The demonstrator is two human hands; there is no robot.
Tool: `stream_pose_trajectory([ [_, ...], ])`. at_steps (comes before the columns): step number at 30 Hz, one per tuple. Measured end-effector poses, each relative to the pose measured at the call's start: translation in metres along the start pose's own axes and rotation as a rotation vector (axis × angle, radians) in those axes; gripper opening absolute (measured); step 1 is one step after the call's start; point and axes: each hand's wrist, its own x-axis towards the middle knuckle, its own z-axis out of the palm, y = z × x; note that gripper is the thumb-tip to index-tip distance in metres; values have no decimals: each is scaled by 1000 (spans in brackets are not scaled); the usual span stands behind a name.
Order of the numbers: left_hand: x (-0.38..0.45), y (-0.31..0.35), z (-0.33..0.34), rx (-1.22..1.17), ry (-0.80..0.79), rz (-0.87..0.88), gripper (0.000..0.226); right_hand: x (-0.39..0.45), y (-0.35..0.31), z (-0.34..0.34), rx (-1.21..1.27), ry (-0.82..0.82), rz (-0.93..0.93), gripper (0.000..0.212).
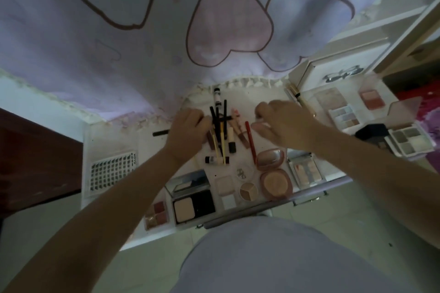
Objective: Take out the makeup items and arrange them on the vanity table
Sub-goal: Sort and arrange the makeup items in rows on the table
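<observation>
On the glossy white table (pixel 266 97), the left hand (pixel 188 131) curled its grip onto slim black pencils (pixel 217 116); beside them, the right hand's (pixel 283 121) grip hung loosely apart.

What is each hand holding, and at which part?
Left hand rests on the pile of black pencils; a grip cannot be told. Right hand fingers curl; no held thing shows.

Pencils (pixel 220 126) mid-table (pixel 266 95), compacts (pixel 273 171) in front, palettes (pixel 342 112) right, sticker sheet (pixel 112 169) left.
</observation>
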Motion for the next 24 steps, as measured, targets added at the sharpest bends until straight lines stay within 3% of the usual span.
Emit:
stream_pose_trajectory([
  [3, 12, 16, 1, -44, 26, -34, 18, 3, 4, 7, 39, -10, 74, 23],
  [6, 5, 23, -2, -20, 36, -42, 14, -4, 13, 5, 143, 75, 22, 10],
  [12, 4, 38, 6, -92, 93, -12, 35, -5, 4, 13, 278, 138, 16, 10],
  [24, 11, 48, 10, -151, 95, 23, 11, -10, 4, 18, 321, 19, 19, 12],
])
